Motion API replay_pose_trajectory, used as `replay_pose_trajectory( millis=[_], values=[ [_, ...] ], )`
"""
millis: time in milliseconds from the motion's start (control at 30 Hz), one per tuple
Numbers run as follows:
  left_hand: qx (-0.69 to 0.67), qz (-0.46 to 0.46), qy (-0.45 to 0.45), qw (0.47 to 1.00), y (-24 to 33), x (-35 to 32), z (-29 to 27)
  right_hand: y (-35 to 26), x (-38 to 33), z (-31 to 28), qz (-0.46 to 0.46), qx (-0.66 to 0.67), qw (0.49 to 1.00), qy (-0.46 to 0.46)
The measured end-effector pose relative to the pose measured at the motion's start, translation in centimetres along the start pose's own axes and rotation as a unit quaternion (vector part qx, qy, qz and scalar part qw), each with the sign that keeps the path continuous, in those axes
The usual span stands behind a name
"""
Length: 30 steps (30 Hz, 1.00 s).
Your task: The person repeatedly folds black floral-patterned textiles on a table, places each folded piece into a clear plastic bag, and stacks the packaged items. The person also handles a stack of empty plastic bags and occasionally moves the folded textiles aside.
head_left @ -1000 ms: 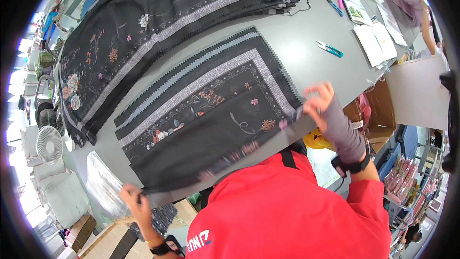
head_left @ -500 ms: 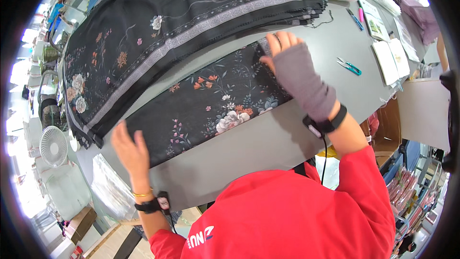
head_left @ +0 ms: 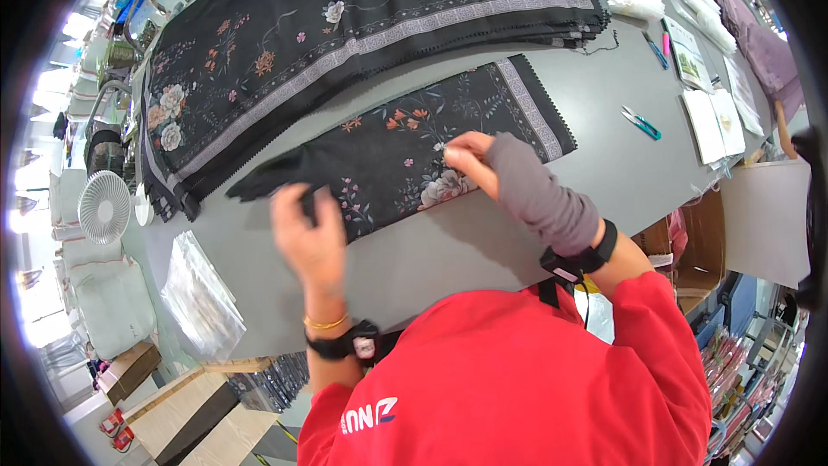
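The left hand (head_left: 309,237) is blurred, thumb and fingers parted near the dark fabric; the fingers of the right hand (head_left: 473,162) are bent over it. Whether either pinches, I cannot tell. The folded black floral cloth (head_left: 388,155) lies beneath and between them. It seems light, soft, perhaps slippery; the bordered end, right of the right fingers, should offer a good hold. Beyond both hands lies a larger cloth pile (head_left: 285,78).
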<state>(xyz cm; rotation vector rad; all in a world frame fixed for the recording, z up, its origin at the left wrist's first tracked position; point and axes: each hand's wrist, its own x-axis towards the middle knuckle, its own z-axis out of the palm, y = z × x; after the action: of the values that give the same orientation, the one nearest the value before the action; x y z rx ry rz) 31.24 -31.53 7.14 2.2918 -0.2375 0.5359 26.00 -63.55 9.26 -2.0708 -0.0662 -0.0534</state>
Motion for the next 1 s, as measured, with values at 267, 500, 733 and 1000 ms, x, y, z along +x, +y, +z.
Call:
replay_pose_trajectory(
  millis=[267, 500, 733, 1000],
  values=[
    [0.216, 0.331, -0.212, 0.894, 9.9, 0.6, 4.8, 2.2, 2.1, 1.7, 0.181, 0.130, 0.975, -0.014],
    [0.217, 0.292, -0.315, 0.876, 2.6, -3.4, 0.7, 2.1, 0.4, 3.5, 0.080, -0.268, 0.959, 0.037],
    [0.157, 0.201, -0.431, 0.866, 6.0, -0.2, 0.1, 5.0, -3.2, -6.2, -0.004, -0.480, 0.830, 0.285],
    [-0.051, 0.131, -0.293, 0.946, 6.6, -1.4, 5.8, 1.7, -0.3, -0.3, 0.032, -0.109, 0.968, 0.226]
  ],
)
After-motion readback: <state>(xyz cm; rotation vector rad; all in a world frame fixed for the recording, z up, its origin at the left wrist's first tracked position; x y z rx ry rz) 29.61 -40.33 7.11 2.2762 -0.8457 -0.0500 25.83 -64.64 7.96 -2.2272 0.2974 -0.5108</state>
